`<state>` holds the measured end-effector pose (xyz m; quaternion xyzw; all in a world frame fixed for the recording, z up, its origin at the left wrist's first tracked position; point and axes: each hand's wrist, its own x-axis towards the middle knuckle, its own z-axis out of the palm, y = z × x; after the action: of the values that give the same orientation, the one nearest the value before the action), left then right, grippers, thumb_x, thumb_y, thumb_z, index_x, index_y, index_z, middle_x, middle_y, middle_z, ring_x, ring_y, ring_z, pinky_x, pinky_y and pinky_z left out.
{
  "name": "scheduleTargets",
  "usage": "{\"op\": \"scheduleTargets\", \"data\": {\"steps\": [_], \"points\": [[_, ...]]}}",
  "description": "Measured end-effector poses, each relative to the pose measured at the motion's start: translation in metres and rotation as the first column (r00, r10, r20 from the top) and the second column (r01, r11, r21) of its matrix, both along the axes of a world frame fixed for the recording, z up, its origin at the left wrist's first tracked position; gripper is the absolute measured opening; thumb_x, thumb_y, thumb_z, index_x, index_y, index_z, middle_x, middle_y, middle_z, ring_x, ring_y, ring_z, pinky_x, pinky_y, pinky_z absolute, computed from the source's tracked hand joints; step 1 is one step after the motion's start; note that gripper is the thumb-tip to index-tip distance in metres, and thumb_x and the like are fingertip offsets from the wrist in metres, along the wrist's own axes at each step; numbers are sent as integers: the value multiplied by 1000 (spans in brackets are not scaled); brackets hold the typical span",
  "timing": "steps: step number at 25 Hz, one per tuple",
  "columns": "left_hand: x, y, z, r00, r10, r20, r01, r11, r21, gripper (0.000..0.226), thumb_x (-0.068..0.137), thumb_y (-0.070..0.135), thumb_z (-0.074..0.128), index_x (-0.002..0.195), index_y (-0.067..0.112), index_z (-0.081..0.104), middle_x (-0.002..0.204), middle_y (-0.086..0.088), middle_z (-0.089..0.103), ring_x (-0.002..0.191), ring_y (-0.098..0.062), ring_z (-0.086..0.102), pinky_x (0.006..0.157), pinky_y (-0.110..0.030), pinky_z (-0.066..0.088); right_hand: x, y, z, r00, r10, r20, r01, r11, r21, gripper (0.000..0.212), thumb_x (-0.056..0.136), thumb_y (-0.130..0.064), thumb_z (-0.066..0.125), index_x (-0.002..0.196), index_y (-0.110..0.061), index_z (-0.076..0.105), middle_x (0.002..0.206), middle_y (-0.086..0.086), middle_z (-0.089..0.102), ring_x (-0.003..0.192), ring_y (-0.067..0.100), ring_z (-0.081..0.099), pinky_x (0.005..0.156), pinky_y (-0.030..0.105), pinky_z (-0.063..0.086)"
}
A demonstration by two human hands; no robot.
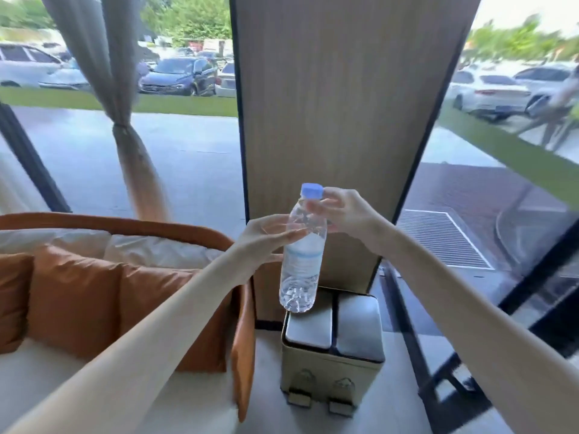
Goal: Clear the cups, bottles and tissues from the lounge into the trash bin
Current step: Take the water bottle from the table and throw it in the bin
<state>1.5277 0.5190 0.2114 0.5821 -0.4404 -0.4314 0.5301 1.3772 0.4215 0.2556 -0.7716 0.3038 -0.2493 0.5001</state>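
**A:** Where's the bottle (pixel 297 286) rn?

**B:** Up in the air, upright w/ a slight lean, its base right over the left lid (pixel 308 327) of the trash bin (pixel 329 368). The bin sits on the floor against the wood panel (pixel 344 120), just right of the orange sofa (pixel 242 339).

**A:** Both hands on it?

**B:** Yep. The left hand (pixel 266 236) wraps the upper body, fingers and thumb curled round the shoulder. The right hand (pixel 347 211) pinches at the neck, fingertips just under the blue cap (pixel 311 191).

**A:** Heavy?

**B:** Prob not. It's clear thin plastic. I can't tell how much water's in it, but it looks like little or none. So it's light, but the walls will dent if squeezed hard. Smooth plastic can also slip, esp. if wet.

**A:** Best place to hold, then?

**B:** Neck or shoulder, imo. That's the stiffest part, and the cap ring gives the fingers a stop. The mid body w/ the label (pixel 302 258) is softer. One hand would do.

**A:** And the bin?

**B:** Both lids are down, the right lid (pixel 358 327) too. There are two pedals (pixel 299 398) at the near foot. A foot on the left one should pop that lid, I'd guess, then it's a short drop. It's not fragile, so letting it fall is fine.
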Motion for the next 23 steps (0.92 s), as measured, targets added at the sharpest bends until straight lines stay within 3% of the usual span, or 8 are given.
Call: {"op": "scheduleTargets", "data": {"steps": [3,10,17,23], "points": [[-15,-50,-18,994,-107,20,106,993,52,42,79,32,76,119,22,68,113,6,74,110,-11,67,94,-36,54,-26,-39,-14,996,-91,0,91,995,30,31,87,-31,67,110,-10,68,104,11,74,92,23,71,85,37,57],[-22,-129,-34,988,-155,-19,156,986,51,32,81,29,75,112,23,70,106,8,76,100,-5,70,83,-27,56,-33,-113,-30,990,-133,-45,134,991,21,32,87,-30,67,112,-10,68,106,13,73,93,22,71,83,37,59],[27,-177,-30,988,-151,-2,151,985,88,39,81,31,75,117,18,69,114,1,73,109,-15,67,97,-41,53,12,-160,-31,992,-120,-36,121,992,38,33,89,-33,65,115,-12,68,109,6,72,97,16,70,84,32,59],[76,-208,-27,949,-296,106,283,952,116,39,83,30,74,120,21,66,117,7,72,112,-9,65,98,-39,53,49,-179,-41,982,-189,-17,189,982,28,33,86,-37,68,111,-17,69,107,1,73,98,15,71,89,39,57]]}}
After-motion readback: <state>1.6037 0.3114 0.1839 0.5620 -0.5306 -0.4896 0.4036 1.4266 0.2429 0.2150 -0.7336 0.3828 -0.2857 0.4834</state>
